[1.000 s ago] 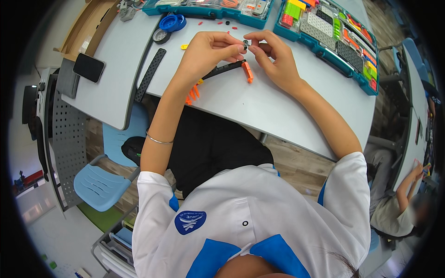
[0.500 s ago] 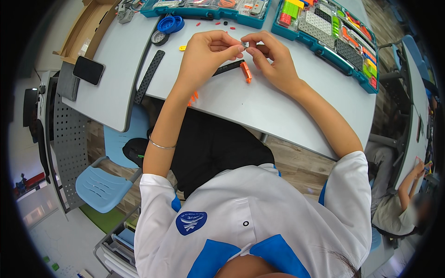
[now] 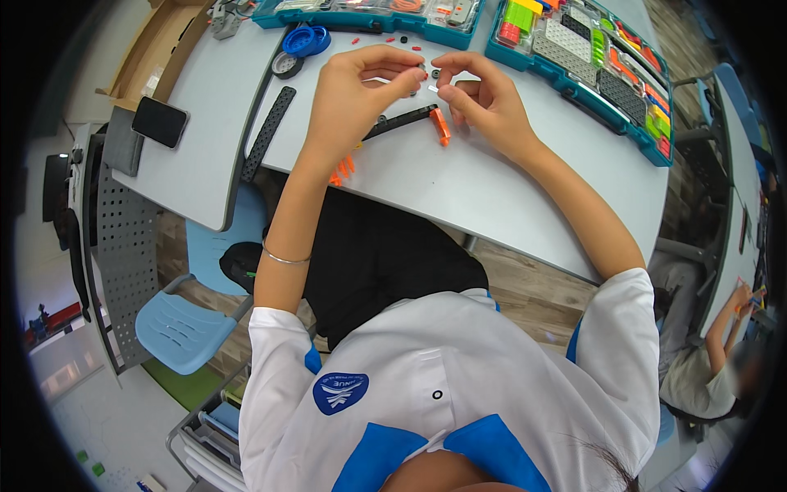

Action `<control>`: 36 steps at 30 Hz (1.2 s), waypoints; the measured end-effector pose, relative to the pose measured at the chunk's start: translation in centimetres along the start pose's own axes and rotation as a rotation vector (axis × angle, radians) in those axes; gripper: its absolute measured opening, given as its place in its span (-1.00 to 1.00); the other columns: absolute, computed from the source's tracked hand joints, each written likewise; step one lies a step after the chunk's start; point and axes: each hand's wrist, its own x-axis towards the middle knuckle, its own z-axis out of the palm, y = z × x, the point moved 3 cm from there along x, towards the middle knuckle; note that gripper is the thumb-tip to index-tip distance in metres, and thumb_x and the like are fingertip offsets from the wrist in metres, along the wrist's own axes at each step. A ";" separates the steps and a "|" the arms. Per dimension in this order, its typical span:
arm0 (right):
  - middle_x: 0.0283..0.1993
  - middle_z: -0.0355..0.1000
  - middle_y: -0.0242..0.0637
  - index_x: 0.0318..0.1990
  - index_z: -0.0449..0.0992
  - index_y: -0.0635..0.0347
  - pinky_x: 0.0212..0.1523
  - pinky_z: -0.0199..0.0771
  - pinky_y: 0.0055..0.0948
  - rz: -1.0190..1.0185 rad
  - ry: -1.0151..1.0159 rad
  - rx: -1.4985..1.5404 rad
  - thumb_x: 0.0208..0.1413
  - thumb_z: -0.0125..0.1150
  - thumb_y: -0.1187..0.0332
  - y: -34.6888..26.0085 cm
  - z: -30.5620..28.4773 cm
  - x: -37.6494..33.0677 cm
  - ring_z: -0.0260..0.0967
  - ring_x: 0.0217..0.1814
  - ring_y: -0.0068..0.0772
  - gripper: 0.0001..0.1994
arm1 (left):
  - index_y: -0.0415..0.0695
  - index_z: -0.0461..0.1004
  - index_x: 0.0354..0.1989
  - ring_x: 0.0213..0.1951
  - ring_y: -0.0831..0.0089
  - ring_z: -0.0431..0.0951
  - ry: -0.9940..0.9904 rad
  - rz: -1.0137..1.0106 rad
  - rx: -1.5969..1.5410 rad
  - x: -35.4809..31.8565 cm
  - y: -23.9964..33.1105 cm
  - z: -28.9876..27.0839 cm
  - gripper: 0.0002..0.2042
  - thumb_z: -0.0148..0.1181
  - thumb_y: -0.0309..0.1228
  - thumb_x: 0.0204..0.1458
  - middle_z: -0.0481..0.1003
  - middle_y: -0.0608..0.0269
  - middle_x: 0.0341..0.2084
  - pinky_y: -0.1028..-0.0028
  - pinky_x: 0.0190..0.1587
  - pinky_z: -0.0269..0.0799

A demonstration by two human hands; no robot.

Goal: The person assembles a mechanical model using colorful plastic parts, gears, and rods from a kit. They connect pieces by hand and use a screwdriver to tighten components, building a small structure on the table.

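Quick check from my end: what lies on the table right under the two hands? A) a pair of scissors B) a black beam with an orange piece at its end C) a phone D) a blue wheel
B: a black beam with an orange piece at its end lies on the table below the left hand and right hand.

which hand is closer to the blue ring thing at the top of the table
Left. The left hand sits just right of and below the blue ring; the right hand is farther right, past the left.
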 end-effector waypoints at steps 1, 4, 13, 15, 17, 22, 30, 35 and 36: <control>-0.20 0.43 -0.42 0.12 0.45 0.21 -0.44 0.36 -0.68 0.014 -0.012 0.026 0.29 0.22 0.41 0.2 -0.1 0.1 0.40 -0.39 -0.70 -0.72 | -0.29 0.61 -0.04 -0.20 0.41 0.69 0.016 0.007 0.002 0.1 -0.1 -0.3 -0.76 0.30 -0.45 0.16 0.66 0.08 -0.22 0.48 -0.07 0.62; -0.18 0.44 -0.40 0.07 0.48 0.26 -0.41 0.39 -0.65 0.056 -0.030 0.101 0.31 0.20 0.40 1.0 -0.6 0.4 0.41 -0.36 -0.67 -0.76 | -0.31 0.60 -0.04 -0.18 0.37 0.70 -0.001 -0.048 -0.041 0.3 -0.3 -0.6 -0.75 0.29 -0.44 0.17 0.65 0.06 -0.20 0.44 -0.07 0.64; -0.15 0.44 -0.34 0.06 0.49 0.31 -0.07 0.50 -0.51 0.031 -0.041 0.170 0.33 0.19 0.39 1.7 -1.1 0.9 0.44 -0.15 -0.56 -0.76 | -0.39 0.58 -0.07 -0.17 0.35 0.71 -0.044 -0.159 -0.206 0.0 -1.0 0.8 -0.75 0.31 -0.51 0.10 0.65 0.01 -0.25 0.47 -0.10 0.65; -0.14 0.44 -0.33 0.06 0.49 0.31 -0.07 0.50 -0.51 0.032 -0.043 0.160 0.32 0.20 0.39 1.7 -1.1 0.9 0.44 -0.14 -0.56 -0.75 | -0.39 0.59 -0.08 -0.17 0.35 0.71 -0.028 -0.155 -0.186 0.1 -1.2 0.9 -0.75 0.31 -0.51 0.10 0.66 0.01 -0.25 0.47 -0.10 0.64; -0.14 0.44 -0.33 0.06 0.48 0.31 -0.08 0.50 -0.50 0.026 -0.045 0.173 0.31 0.20 0.40 1.6 -1.0 0.9 0.45 -0.15 -0.56 -0.75 | -0.39 0.59 -0.09 -0.18 0.36 0.71 -0.032 -0.149 -0.166 0.1 -1.3 0.9 -0.75 0.31 -0.52 0.09 0.66 0.01 -0.26 0.47 -0.10 0.64; -0.14 0.45 -0.33 0.05 0.47 0.32 -0.09 0.50 -0.50 0.017 -0.043 0.192 0.31 0.20 0.42 1.7 -1.0 0.9 0.44 -0.16 -0.55 -0.76 | -0.38 0.60 -0.11 -0.20 0.39 0.70 -0.059 -0.140 -0.126 0.0 -1.5 1.3 -0.76 0.31 -0.52 0.09 0.66 0.02 -0.28 0.49 -0.10 0.63; -0.14 0.45 -0.30 0.03 0.47 0.33 -0.12 0.50 -0.50 -0.017 -0.021 0.164 0.31 0.19 0.43 1.6 -0.9 0.9 0.44 -0.18 -0.55 -0.78 | -0.38 0.60 -0.11 -0.22 0.41 0.70 -0.065 -0.166 -0.172 -0.2 -1.1 1.2 -0.78 0.30 -0.54 0.09 0.66 0.03 -0.28 0.51 -0.12 0.62; -0.13 0.45 -0.29 0.02 0.47 0.33 -0.13 0.51 -0.50 -0.043 -0.022 0.132 0.31 0.18 0.45 1.2 -0.6 0.6 0.44 -0.18 -0.55 -0.80 | -0.37 0.59 -0.15 -0.23 0.42 0.70 -0.073 -0.154 -0.119 -0.4 -1.3 1.5 -0.80 0.33 -0.52 0.08 0.67 0.04 -0.30 0.51 -0.11 0.62; -0.12 0.45 -0.28 0.01 0.46 0.34 -0.13 0.52 -0.50 -0.048 -0.028 0.134 0.31 0.17 0.46 1.0 -0.4 0.5 0.44 -0.18 -0.54 -0.80 | -0.37 0.59 -0.15 -0.22 0.42 0.70 -0.095 -0.174 -0.122 -0.5 -1.1 1.7 -0.80 0.33 -0.51 0.09 0.66 0.05 -0.29 0.51 -0.09 0.62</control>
